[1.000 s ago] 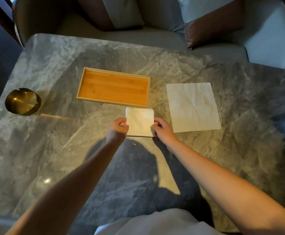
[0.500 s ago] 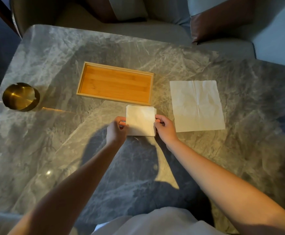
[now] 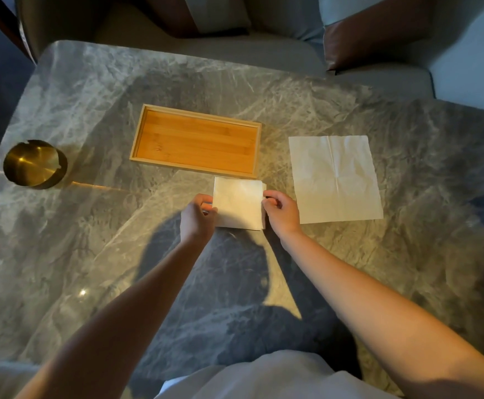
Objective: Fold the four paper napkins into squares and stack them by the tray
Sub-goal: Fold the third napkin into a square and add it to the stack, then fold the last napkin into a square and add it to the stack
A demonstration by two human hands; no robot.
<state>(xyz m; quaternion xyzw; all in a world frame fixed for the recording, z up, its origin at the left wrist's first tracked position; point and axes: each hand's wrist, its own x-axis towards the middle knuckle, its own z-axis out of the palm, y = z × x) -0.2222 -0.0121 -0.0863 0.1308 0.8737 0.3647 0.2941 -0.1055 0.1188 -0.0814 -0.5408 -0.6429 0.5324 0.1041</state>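
A: What fills the view?
B: A grey marble table [image 3: 91, 254], with a wooden tray [image 3: 196, 141] lying empty on it.
A: And the napkins?
B: One unfolded napkin [image 3: 334, 180] lies flat to the tray's right. A stack of folded napkins [image 3: 238, 203] sits just beside the tray's near edge.
A: The hands?
B: The left hand [image 3: 197, 217] pinches the stack's left edge with curled fingers; the right hand [image 3: 281, 213] pinches its right edge likewise.
A: Anything smaller?
B: A brass ashtray [image 3: 34, 163], far left.
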